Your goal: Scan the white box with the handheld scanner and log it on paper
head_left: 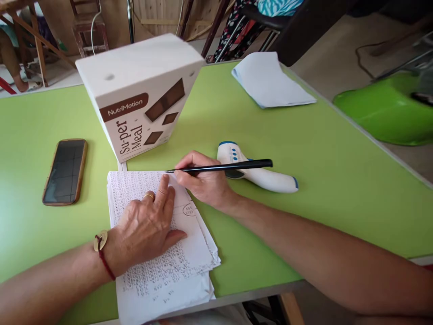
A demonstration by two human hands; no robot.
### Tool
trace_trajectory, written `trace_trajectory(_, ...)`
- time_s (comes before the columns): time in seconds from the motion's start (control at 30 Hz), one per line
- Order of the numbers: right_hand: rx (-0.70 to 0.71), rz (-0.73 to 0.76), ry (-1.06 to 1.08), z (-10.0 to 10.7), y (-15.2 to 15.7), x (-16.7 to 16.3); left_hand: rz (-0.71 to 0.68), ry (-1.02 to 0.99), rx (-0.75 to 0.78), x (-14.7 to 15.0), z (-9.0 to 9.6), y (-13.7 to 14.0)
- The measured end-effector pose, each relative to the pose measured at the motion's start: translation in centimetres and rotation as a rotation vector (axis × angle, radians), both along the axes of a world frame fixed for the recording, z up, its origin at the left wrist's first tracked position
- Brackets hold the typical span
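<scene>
A stack of handwritten paper sheets (199, 246) lies at the table's near edge, its top sheet dense with small rows of writing. My left hand (147, 221) rests flat on it, fingers spread, the index fingertip close to the pen tip. Between thumb and fingers of my right hand (204, 180) is a black pen (237, 166), held low with its tip at the upper part of the sheet. Just beyond that hand lies a white and blue infrared thermometer (267, 178). Behind the papers stands a white NutriMotion box (138, 67).
On the green table (321, 194), a smartphone (65, 171) lies at the left and folded white paper (270, 81) at the far right. A green plastic chair (382, 108) stands beyond the right edge. People's legs (233, 36) and a wooden chair (88, 27) show behind.
</scene>
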State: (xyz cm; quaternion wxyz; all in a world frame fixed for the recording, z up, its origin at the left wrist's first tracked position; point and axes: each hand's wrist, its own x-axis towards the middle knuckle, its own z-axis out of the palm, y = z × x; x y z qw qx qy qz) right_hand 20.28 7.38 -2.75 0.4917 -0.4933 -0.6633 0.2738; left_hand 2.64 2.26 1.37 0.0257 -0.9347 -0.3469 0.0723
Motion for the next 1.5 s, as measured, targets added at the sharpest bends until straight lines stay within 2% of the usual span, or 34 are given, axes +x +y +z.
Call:
trace_trajectory(0.2,0.042,-0.001,-0.09,-0.25,-0.32,0.5,0.003,-0.023,0.005,0.12,-0.21,-0.14)
trace_trajectory(0.47,-0.017,-0.025,-0.134,-0.09,-0.49,0.55,-0.004,-0.029,-0.014,0.24,-0.17,-0.21)
trace_trajectory(0.77,0.011,0.024,-0.102,-0.21,-0.37,0.52,-0.004,0.0,-0.026,0.25,-0.08,-0.18)
trace_trajectory(1.5,0.012,0.003,-0.096,-0.27,-0.4,0.6,-0.001,0.013,-0.058,0.2,0.0,0.08)
